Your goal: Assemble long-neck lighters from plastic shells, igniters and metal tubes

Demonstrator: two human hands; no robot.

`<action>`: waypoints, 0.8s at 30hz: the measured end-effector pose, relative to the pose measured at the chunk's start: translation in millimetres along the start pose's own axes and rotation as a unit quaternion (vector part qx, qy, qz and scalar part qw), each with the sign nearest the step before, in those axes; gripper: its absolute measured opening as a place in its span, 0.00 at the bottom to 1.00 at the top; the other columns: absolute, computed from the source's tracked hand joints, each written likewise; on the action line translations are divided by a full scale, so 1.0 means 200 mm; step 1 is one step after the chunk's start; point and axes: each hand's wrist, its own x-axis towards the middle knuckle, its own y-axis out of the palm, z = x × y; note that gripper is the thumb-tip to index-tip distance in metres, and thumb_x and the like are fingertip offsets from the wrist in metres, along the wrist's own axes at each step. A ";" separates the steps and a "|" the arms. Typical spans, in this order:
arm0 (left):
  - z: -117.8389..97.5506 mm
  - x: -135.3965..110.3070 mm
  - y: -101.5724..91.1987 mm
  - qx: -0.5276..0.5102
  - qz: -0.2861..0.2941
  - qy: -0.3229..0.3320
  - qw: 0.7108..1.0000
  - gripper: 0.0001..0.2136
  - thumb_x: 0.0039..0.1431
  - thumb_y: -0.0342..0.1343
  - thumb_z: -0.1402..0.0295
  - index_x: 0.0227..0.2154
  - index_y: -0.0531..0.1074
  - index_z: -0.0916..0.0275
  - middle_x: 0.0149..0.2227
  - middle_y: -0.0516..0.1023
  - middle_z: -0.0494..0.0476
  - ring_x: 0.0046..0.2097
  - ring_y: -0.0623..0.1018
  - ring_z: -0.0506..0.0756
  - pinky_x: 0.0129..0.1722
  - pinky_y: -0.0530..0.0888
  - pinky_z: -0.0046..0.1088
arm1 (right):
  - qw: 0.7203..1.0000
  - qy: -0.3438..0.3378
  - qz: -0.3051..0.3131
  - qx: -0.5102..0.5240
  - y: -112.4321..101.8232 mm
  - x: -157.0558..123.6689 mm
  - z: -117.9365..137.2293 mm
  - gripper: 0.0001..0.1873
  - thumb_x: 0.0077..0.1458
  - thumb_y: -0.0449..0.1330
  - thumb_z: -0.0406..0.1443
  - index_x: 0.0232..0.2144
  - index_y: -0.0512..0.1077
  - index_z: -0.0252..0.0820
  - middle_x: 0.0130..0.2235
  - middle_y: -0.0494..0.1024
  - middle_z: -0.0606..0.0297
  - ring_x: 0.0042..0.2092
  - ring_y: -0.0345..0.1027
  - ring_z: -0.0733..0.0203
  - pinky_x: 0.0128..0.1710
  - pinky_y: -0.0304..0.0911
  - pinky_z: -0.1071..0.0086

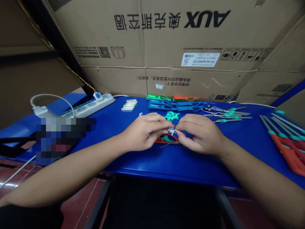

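My left hand [145, 132] pinches a small silvery cylinder [170, 130] between thumb and fingers, above the blue table [147, 162]. At the cylinder's white end, my right hand [200, 133] is closed in a pinch; whether it grips that end or a thin part on it is hard to make out. Beneath both hands lies an orange-red lighter shell [158, 140] with a teal piece inside and a thin metal rod beside it, partly hidden by the fingers. Just beyond the fingertips is a pile of teal triggers [172, 115].
Silvery cylinders [129, 105] lie at the back left, near a power strip [95, 104]. Blue shells [162, 105], a green shell [157, 97] and an orange shell [186, 98] line the back. Metal rods [234, 119] with wires and several orange lighters [283, 143] lie right. A cardboard box [166, 41] stands behind.
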 end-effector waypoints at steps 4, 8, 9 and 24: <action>0.00 0.00 0.00 0.023 0.007 0.006 1.000 0.15 0.63 0.49 0.79 0.49 0.73 0.64 0.42 0.79 0.61 0.42 0.77 0.54 0.45 0.76 0.33 | 1.000 0.011 -0.015 -0.010 -0.01 0.00 0.00 0.04 0.56 0.57 0.29 0.33 0.72 0.40 0.30 0.77 0.60 0.32 0.69 0.59 0.34 0.65 0.65; 0.00 0.00 0.01 0.032 0.003 0.006 0.999 0.14 0.63 0.48 0.78 0.49 0.72 0.63 0.42 0.78 0.60 0.42 0.76 0.53 0.45 0.76 0.33 | 1.000 -0.002 -0.009 -0.025 -0.02 0.00 0.00 0.04 0.57 0.58 0.29 0.33 0.72 0.40 0.31 0.78 0.60 0.32 0.70 0.59 0.34 0.65 0.65; 0.00 0.00 0.01 0.033 0.003 0.008 0.999 0.15 0.63 0.47 0.78 0.49 0.72 0.63 0.42 0.78 0.59 0.42 0.76 0.53 0.45 0.76 0.33 | 0.999 -0.011 -0.002 -0.031 -0.02 0.00 0.00 0.04 0.57 0.57 0.29 0.34 0.72 0.40 0.31 0.78 0.60 0.33 0.69 0.59 0.34 0.65 0.65; -0.04 -0.02 0.06 0.079 -0.046 -0.003 0.996 0.13 0.61 0.46 0.82 0.43 0.73 0.65 0.38 0.79 0.58 0.38 0.76 0.53 0.40 0.75 0.32 | 0.999 -0.041 0.014 0.007 0.02 -0.02 0.00 0.06 0.61 0.54 0.29 0.36 0.72 0.40 0.34 0.77 0.59 0.35 0.70 0.60 0.35 0.67 0.67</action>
